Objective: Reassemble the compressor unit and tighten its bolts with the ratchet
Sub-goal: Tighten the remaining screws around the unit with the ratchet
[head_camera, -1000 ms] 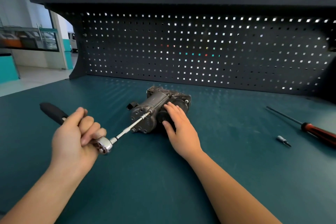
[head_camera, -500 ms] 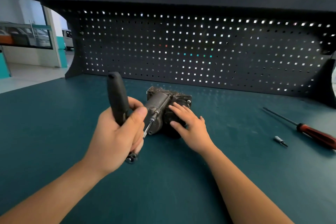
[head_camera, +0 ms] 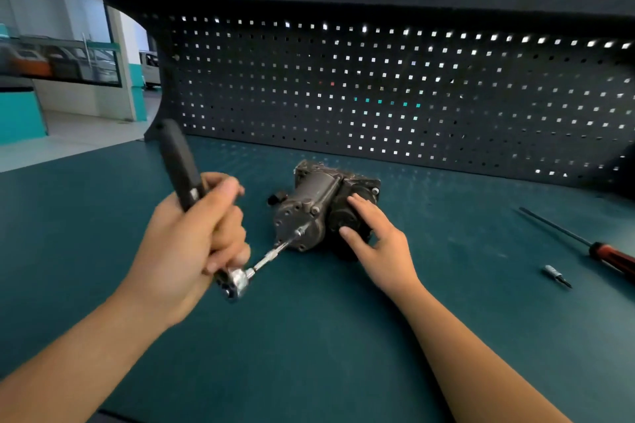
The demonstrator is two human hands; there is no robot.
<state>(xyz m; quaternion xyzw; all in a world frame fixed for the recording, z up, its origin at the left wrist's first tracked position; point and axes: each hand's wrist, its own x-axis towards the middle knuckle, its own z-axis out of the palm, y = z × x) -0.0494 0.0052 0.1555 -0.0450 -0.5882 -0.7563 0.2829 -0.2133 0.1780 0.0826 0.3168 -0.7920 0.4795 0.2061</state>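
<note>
Left grip (head_camera: 192,244) is wrapped tight round the ratchet (head_camera: 177,161), handle pointing up, ext. bar (head_camera: 275,249) running to a bolt on the compressor unit (head_camera: 309,203) front face. Right grip (head_camera: 374,240) lies flat, fingers straight, pressing the unit's right side. Unit sits mid-tabletop, toward the far edge. It's cast metal, prob. heavy & stiff, so best braced on the body. Tabletop (head_camera: 309,336) is teal matting, looks grippy. Screwdriver (head_camera: 611,259) & loose bit (head_camera: 556,275) lie near the right edge. Pegboard (head_camera: 378,96) behind, workshop hall beyond.
</note>
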